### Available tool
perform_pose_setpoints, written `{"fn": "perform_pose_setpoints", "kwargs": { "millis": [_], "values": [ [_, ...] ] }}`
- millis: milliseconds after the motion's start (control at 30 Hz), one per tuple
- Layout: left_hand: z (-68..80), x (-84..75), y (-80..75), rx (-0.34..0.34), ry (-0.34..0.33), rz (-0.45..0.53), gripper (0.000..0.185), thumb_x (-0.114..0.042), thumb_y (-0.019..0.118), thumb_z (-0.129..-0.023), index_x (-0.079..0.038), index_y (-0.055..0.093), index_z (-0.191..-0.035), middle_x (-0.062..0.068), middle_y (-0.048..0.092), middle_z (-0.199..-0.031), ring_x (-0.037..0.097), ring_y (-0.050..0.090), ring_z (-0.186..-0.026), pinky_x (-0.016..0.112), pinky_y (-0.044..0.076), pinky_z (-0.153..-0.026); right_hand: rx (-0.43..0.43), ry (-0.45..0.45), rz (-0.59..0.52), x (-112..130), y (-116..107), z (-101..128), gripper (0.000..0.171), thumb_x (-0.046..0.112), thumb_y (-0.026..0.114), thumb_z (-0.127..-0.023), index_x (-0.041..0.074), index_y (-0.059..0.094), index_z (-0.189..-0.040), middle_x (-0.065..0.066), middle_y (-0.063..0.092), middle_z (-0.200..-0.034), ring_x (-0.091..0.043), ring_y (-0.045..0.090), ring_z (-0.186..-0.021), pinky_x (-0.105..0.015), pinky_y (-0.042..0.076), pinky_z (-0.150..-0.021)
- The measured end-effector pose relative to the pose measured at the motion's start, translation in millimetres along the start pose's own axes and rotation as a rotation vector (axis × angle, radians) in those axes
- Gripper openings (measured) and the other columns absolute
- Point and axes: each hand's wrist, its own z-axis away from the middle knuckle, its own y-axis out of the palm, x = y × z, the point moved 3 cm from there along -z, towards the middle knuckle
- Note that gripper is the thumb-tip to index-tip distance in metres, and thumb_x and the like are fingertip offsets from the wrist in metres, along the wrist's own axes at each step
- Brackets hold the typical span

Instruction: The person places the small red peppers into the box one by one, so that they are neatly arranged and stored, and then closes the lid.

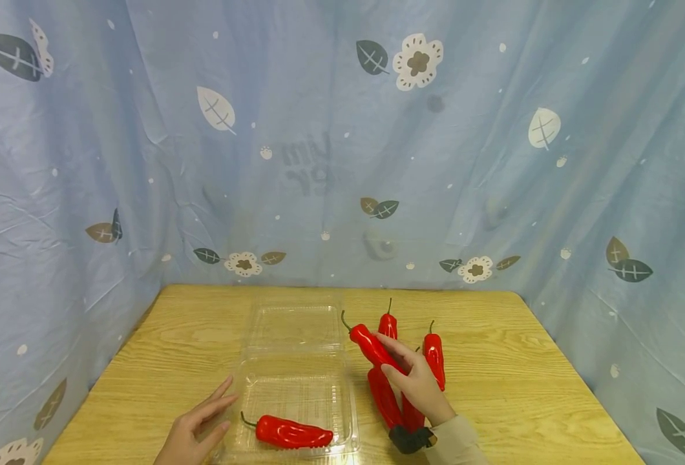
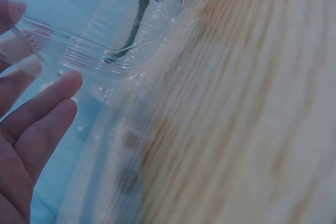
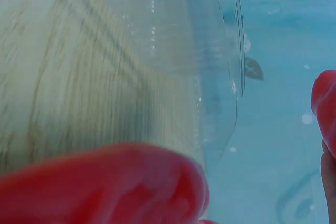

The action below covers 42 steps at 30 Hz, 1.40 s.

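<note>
Long glossy red pepper (image 1: 368, 342) | right hand (image 1: 417, 381) grasps its body; light grip advisable | left hand (image 1: 188, 431), fingers loose, beside clear plastic clamshell (image 1: 296, 395)

The left hand (image 1: 194, 426) lies at 7 o'clock, its fingers (image 1: 214, 405) loosely extended and slightly apart, pointing between 1 and 2 o'clock, with the thumb (image 1: 217, 434) below them. The right hand (image 1: 419, 382) is at 5 o'clock, bent into a grip, thumb opposite fingers, pointing between 10 and 11 o'clock. A pale sleeve (image 1: 457, 442) reaches the right wrist (image 1: 442, 413) (that wrist's view shows only a sliver of hand, at 4 o'clock).
</note>
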Motion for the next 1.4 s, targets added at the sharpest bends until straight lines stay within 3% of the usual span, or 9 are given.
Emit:
{"fn": "perform_pose_setpoints", "kwargs": {
  "millis": [200,467,633,700,900,1100,1400],
  "values": [
    [-0.4,1.0,-0.5,0.007,0.021,-0.007,0.034,-0.01,0.059,-0.086,-0.004,0.056,-0.119,0.023,0.037,-0.137,-0.009,0.042,-0.113,0.012,0.047,-0.08,0.038,-0.05,0.008,8.2,10.6,-8.5,0.047,0.009,0.056,-0.088,0.011,0.044,-0.133,-0.013,0.046,-0.132,-0.017,0.052,-0.106,-0.021,0.048,-0.083],
    [3.6,3.4,-1.3,0.025,-0.161,0.025,0.035,-0.021,0.06,-0.086,-0.012,0.057,-0.12,0.011,0.037,-0.141,-0.012,0.038,-0.113,0.009,0.043,-0.082,0.156,-0.111,0.062,34.4,36.2,-11.7,0.045,0.004,0.053,-0.088,0.0,0.042,-0.132,-0.017,0.046,-0.133,-0.027,0.052,-0.109,-0.022,0.047,-0.085],
    [3.4,0.1,-1.6,0.024,-0.116,0.006,0.035,-0.018,0.059,-0.086,-0.009,0.057,-0.12,0.018,0.036,-0.139,-0.013,0.04,-0.11,0.009,0.044,-0.081,0.19,-0.069,0.082,45.3,47.4,-15.0,0.046,0.003,0.053,-0.087,0.003,0.044,-0.132,-0.014,0.047,-0.133,-0.026,0.052,-0.108,-0.02,0.046,-0.083],
    [2.5,-1.5,-2.3,0.025,-0.093,0.003,0.035,-0.017,0.059,-0.087,-0.008,0.057,-0.12,0.018,0.036,-0.139,-0.013,0.041,-0.11,0.009,0.044,-0.081,0.207,-0.064,0.079,45.3,50.6,-17.5,0.046,0.002,0.053,-0.086,0.003,0.044,-0.131,-0.013,0.047,-0.133,-0.026,0.052,-0.108,-0.019,0.046,-0.083],
    [0.0,-0.5,-2.8,0.026,-0.125,0.007,0.036,-0.02,0.059,-0.086,-0.009,0.057,-0.12,0.016,0.036,-0.139,-0.013,0.043,-0.108,0.009,0.045,-0.08,0.268,-0.067,0.1,43.1,60.5,-23.7,0.047,0.001,0.054,-0.085,0.001,0.044,-0.131,-0.014,0.046,-0.133,-0.024,0.052,-0.109,-0.019,0.045,-0.084],
    [-1.4,0.2,-1.5,0.02,-0.115,0.008,0.035,-0.019,0.06,-0.086,-0.009,0.057,-0.12,0.016,0.036,-0.139,-0.012,0.042,-0.11,0.009,0.045,-0.081,0.324,-0.061,0.101,37.7,71.7,-26.1,0.046,0.002,0.054,-0.086,0.001,0.045,-0.131,-0.013,0.047,-0.133,-0.02,0.053,-0.106,-0.018,0.046,-0.082],
    [-2.0,-2.3,-0.9,0.009,-0.185,0.03,0.036,-0.022,0.061,-0.085,-0.012,0.059,-0.119,0.012,0.037,-0.139,-0.014,0.04,-0.109,0.009,0.045,-0.08,0.372,-0.081,0.14,3.2,89.9,-33.9,0.048,0.01,0.055,-0.082,0.018,0.049,-0.13,-0.001,0.052,-0.128,-0.009,0.051,-0.104,-0.019,0.045,-0.083]
  ]
}}
